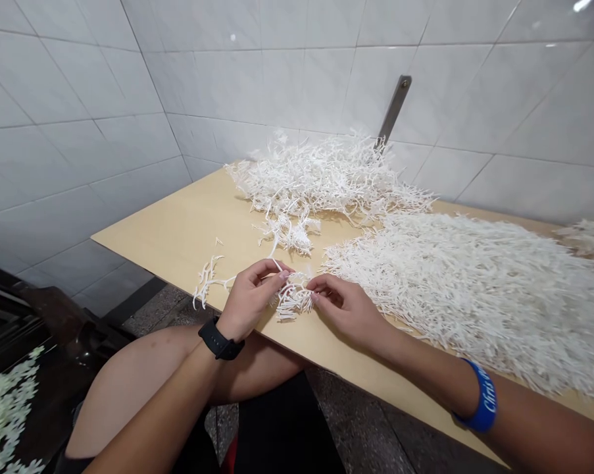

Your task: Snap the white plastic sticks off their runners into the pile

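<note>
My left hand (251, 296), with a black watch on the wrist, pinches one end of a small white branched plastic piece (294, 297) at the near edge of the light wooden table (178, 230). My right hand (343, 304), a blue band on that wrist, pinches the same piece from the other side. Both hands have their fingers closed on it. A loose white sprig (206, 280) lies just left of my left hand.
A big heap of thin white plastic sticks (474, 289) covers the table's right half. A tangled pile of white branched pieces (326, 174) sits at the back by the tiled wall, below a metal bracket (395, 105). Pale pieces (5, 415) lie in a dark container at lower left.
</note>
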`<state>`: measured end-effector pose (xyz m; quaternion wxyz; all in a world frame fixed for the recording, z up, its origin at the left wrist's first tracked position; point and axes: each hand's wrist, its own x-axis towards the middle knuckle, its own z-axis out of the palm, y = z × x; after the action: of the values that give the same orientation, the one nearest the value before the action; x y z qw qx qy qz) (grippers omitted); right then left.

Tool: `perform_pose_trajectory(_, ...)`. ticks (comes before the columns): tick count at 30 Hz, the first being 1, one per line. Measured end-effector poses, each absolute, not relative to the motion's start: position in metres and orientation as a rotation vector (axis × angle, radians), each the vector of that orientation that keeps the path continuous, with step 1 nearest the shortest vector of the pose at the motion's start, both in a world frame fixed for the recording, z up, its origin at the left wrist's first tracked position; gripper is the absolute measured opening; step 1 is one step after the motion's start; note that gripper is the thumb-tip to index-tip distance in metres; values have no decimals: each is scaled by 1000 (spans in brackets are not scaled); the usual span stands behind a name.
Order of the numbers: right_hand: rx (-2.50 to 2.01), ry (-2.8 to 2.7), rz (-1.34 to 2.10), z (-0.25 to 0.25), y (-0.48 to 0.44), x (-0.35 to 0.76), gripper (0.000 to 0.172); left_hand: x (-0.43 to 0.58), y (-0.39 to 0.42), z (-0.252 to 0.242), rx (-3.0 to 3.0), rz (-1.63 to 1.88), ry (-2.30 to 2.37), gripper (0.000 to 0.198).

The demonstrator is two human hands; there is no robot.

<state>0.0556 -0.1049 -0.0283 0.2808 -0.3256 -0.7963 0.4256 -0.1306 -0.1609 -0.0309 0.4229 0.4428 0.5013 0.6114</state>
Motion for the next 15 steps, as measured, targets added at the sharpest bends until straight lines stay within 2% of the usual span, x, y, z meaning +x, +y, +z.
perform_pose_trajectory(15,-806,-2209,873,-31,-106,52,24,-129,-153,-35,1187,1659,1299,21)
